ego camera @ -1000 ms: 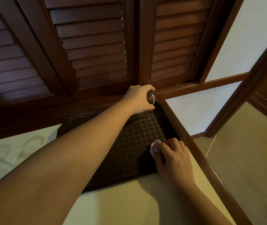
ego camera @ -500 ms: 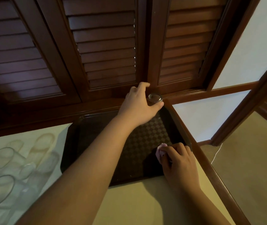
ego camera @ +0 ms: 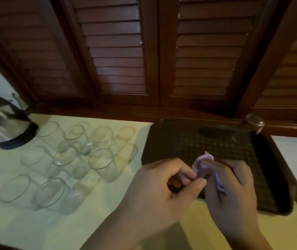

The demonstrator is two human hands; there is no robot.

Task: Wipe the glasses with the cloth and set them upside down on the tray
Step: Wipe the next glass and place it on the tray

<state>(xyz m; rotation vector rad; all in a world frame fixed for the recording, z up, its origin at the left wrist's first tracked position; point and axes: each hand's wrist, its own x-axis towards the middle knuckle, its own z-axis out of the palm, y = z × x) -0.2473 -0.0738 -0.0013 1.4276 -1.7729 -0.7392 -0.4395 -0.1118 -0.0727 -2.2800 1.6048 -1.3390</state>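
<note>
One glass [ego camera: 254, 123] upside down at tray [ego camera: 270, 168] far corner. Both hands over tray's near edge: right hand [ego camera: 234, 186] pinching cloth [ego camera: 204, 166], left hand [ego camera: 164, 184] fingers curled, touching cloth. Upright glasses [ego camera: 68, 159] on counter [ego camera: 35, 228] to the left, nearer left hand.

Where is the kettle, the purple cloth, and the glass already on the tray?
kettle [ego camera: 5, 121], head view, on its shiny metal side.
cloth [ego camera: 202, 166], head view, on the bunched part above the fingers.
glass [ego camera: 255, 121], head view, on its upturned base.
</note>
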